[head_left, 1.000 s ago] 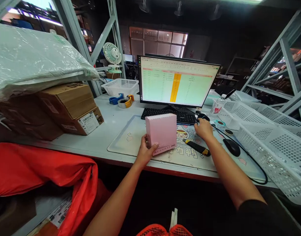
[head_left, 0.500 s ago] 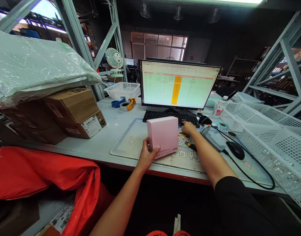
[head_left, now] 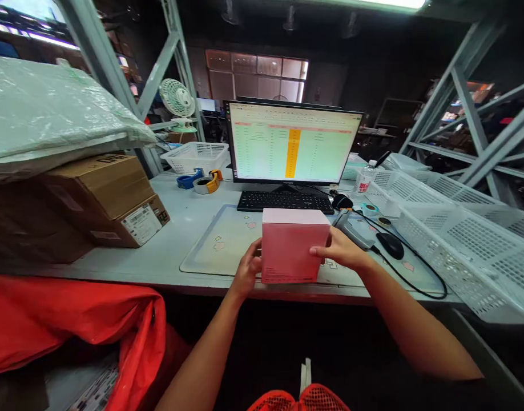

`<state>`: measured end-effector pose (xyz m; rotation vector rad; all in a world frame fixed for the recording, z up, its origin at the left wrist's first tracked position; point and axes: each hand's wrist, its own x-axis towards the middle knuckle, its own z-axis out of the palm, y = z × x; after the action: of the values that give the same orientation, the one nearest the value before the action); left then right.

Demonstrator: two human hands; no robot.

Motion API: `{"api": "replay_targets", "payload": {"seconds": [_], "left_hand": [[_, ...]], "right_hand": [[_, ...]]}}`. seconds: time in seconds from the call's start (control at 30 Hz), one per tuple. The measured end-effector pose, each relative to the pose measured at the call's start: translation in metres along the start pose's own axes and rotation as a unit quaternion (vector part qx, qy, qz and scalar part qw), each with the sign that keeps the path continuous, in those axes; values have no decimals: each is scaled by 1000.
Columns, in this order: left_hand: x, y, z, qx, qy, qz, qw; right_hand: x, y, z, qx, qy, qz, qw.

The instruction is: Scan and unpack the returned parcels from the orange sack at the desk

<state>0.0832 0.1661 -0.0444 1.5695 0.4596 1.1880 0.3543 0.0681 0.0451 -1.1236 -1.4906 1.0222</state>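
A pink box is held upright above the front of the desk mat, its broad face towards me and its pale top visible. My left hand grips the box's left side, fingers partly hidden behind it. On the right side, my right hand clasps the box with the thumb across its face. Behind the box lies a black keyboard, below a monitor that shows a spreadsheet. A grey barcode scanner rests just beyond my right hand.
Brown cartons with a plastic-wrapped bundle on top stand at left. Tape dispensers sit near a white basket. To the right are a mouse, its cable, a bottle and white baskets. Red fabric hangs at front left.
My right hand has left the keyboard and taken hold of the box's right side. The box has turned and now faces me more squarely. The camera view has shifted.
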Motion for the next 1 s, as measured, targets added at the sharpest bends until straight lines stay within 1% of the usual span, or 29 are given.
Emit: {"api": "replay_targets", "payload": {"seconds": [0.03,0.1,0.2,0.27,0.33,0.37,0.4,0.47,0.5,0.57,0.6,0.63,0.67,0.7,0.77,0.83,0.9,0.97,1.0], "left_hand": [[0,0,0,-13,-9,-10,1000],[-1,0,1,-27,-17,-27,999],[1,1,-2,-4,-18,-38,999],[4,1,-4,15,-23,-42,999],[7,1,2,32,-34,-48,998],[7,2,11,36,-41,-53,997],[5,3,23,32,-48,-58,997],[-6,11,60,-5,-72,-70,995],[-14,16,82,-33,-94,-74,992],[-30,29,125,-79,-153,-75,982],[-36,36,143,-90,-166,-67,980],[-41,41,156,-95,-165,-61,980],[-44,46,165,-102,-165,-54,980],[-45,48,168,-108,-159,-52,980],[-45,48,163,-122,-142,-62,980],[-42,42,148,-142,-118,-91,979],[-38,31,131,-163,-91,-125,975],[-33,20,116,-171,-56,-135,974],[-31,16,110,-162,-40,-127,978]], "right_hand": [[-16,1,-5,5,34,-2,999],[-51,4,-19,12,129,-20,991],[-108,6,-45,15,286,-56,957],[-143,2,-58,18,360,-62,931],[-166,-3,-60,29,415,-59,907],[-173,-5,-57,43,440,-58,895],[-175,-5,-51,64,462,-57,883],[-167,-1,-30,121,474,-45,871],[-158,2,-17,152,463,-34,873],[-139,9,12,203,412,-9,888],[-130,12,25,221,381,1,898],[-123,15,36,233,354,8,906],[-117,17,43,237,334,11,912],[-114,20,47,232,322,10,918],[-112,24,46,201,315,6,928],[-116,30,37,156,338,-3,928],[-124,36,25,92,384,-25,918],[-135,39,16,-8,411,-54,910],[-140,39,13,-69,404,-64,910]]}}
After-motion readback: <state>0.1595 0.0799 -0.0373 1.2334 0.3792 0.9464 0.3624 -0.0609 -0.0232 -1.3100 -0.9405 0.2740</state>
